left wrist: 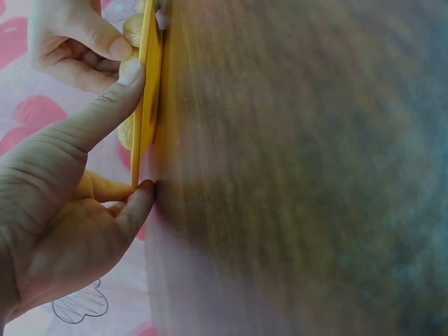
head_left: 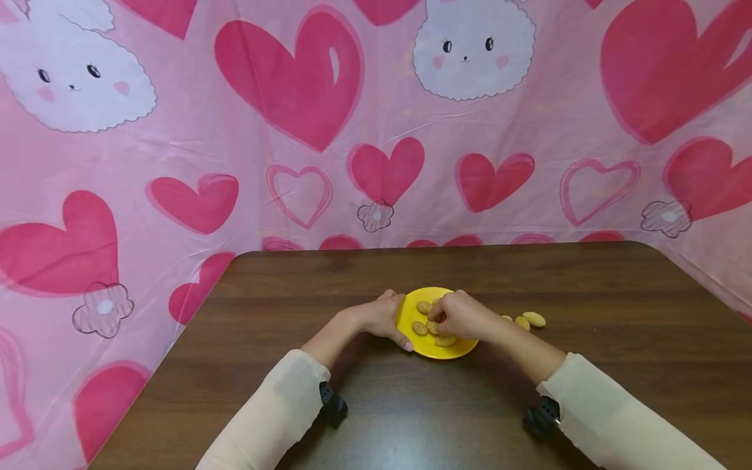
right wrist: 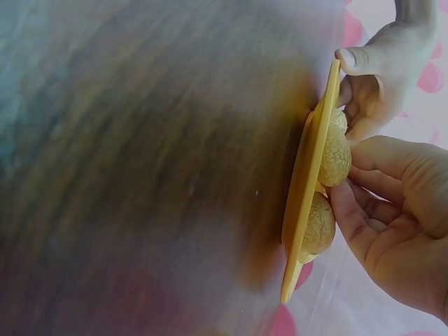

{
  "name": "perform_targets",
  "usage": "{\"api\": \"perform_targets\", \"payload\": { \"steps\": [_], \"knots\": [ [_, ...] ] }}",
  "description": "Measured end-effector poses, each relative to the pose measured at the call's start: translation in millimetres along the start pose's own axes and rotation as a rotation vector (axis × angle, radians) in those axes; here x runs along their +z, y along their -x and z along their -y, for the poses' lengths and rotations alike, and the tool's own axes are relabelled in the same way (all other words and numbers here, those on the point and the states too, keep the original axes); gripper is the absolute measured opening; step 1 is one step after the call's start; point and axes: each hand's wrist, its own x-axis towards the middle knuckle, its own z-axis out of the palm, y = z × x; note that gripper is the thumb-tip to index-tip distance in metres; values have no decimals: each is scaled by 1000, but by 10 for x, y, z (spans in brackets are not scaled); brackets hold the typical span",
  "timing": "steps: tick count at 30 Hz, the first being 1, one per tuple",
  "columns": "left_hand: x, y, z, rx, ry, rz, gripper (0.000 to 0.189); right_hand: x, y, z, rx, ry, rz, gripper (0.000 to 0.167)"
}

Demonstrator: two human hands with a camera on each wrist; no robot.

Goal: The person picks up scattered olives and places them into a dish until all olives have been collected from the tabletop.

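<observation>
A round yellow plate [head_left: 425, 350] lies on the table and carries several tan, wrinkled, walnut-like nuts [head_left: 420, 328]. My left hand [head_left: 384, 316] holds the plate's left rim, thumb toward the near side and fingers spread round the far side. Over the plate, my right hand [head_left: 467, 316] has its fingertips bent down among the nuts. The right wrist view shows its thumb and a finger pinching one nut [right wrist: 335, 159], low against the plate. The right hand hides part of the plate and some nuts in the head view.
Just right of the plate, a few more nuts [head_left: 534, 319] lie on the brown wooden table [head_left: 294, 281], one partly behind the right forearm. A pink cloth [head_left: 247, 143] with hearts and white animal faces hangs behind the table. Small black cameras [head_left: 333, 405] sit at both wrists.
</observation>
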Motion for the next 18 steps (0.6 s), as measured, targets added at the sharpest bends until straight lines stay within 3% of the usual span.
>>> {"api": "perform_targets", "payload": {
  "steps": [7, 18],
  "knots": [
    [-7, -6, 3, -13, 10, 1, 92, -12, -8, 23, 34, 13, 22, 17],
    [-15, -6, 1, -15, 9, 1, 93, -3, -14, -1, 16, -8, 12, 15]
  ]
}}
